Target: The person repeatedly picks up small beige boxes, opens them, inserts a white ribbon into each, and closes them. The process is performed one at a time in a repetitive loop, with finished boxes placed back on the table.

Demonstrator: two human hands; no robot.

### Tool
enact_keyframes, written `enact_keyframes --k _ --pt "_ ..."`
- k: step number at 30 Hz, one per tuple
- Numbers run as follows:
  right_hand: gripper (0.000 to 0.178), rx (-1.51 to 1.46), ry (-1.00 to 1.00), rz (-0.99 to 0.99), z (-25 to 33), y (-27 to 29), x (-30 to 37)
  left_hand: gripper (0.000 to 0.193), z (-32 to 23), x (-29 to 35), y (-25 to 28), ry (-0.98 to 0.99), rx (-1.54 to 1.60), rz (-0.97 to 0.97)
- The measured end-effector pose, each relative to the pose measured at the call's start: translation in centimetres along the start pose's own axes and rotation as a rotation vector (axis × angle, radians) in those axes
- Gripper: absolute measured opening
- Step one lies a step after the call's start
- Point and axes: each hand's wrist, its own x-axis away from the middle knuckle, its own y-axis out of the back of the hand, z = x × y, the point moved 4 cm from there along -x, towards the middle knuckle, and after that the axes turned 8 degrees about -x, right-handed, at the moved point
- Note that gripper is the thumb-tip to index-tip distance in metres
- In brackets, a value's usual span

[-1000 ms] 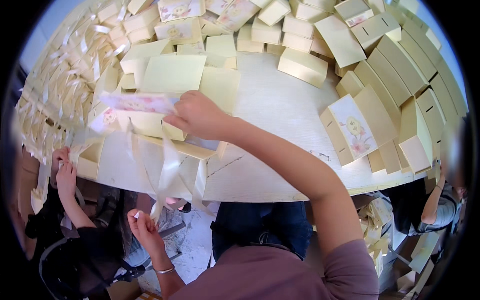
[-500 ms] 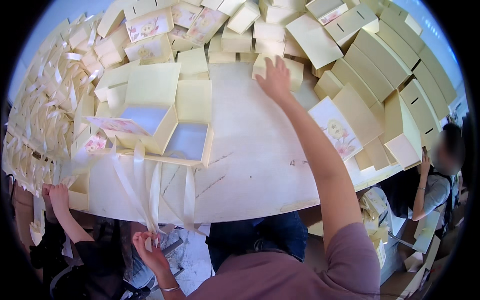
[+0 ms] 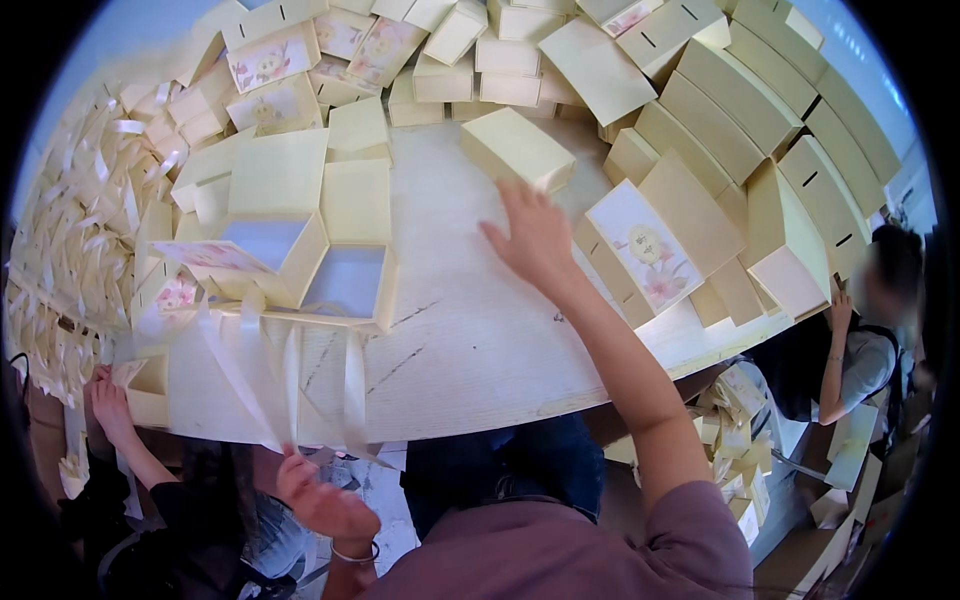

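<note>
My left hand [image 3: 328, 502], with a bracelet at the wrist, is below the table's front edge, its fingertips pinched on a cream ribbon [image 3: 240, 378]. That ribbon hangs from two open cream boxes with pale lilac insides, the nearer-left box [image 3: 318, 262] resting on the other box [image 3: 386, 280]. My right hand [image 3: 536, 235] is over the middle of the table with its fingers apart, slightly blurred. Just beyond its fingertips lies a closed cream box [image 3: 518, 146], set at a slant; whether the fingers touch it I cannot tell.
Cream boxes [image 3: 505, 55] crowd the far edge, and more are stacked at the right beside a flower-printed lid [image 3: 645, 250]. Ribboned boxes [image 3: 85, 220] pile up at the left. Another person's hands [image 3: 110, 400] work at the left corner; a person [image 3: 865, 350] stands at the right.
My right hand has come back toward me from the top of the closed box, which now lies turned at a slant. My left hand has shifted slightly, and the view has moved a little.
</note>
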Motion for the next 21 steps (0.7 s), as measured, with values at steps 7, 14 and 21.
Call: enact_keyframes --k 7,14,21 --pt "0.095 -0.106 -0.429 0.106 -13.0 -0.2 -10.6 0.017 -6.6 -2.0 -6.1 -0.207 0.385 0.347" --pt "0.095 0.025 -0.18 0.224 -1.2 -0.6 -3.4 0.033 -4.9 -2.1 -9.3 0.18 0.47 0.508" --pt "0.069 -1.157 -0.264 0.343 -2.0 3.6 9.3 0.064 -5.3 -2.7 -13.1 0.464 0.627 0.613"
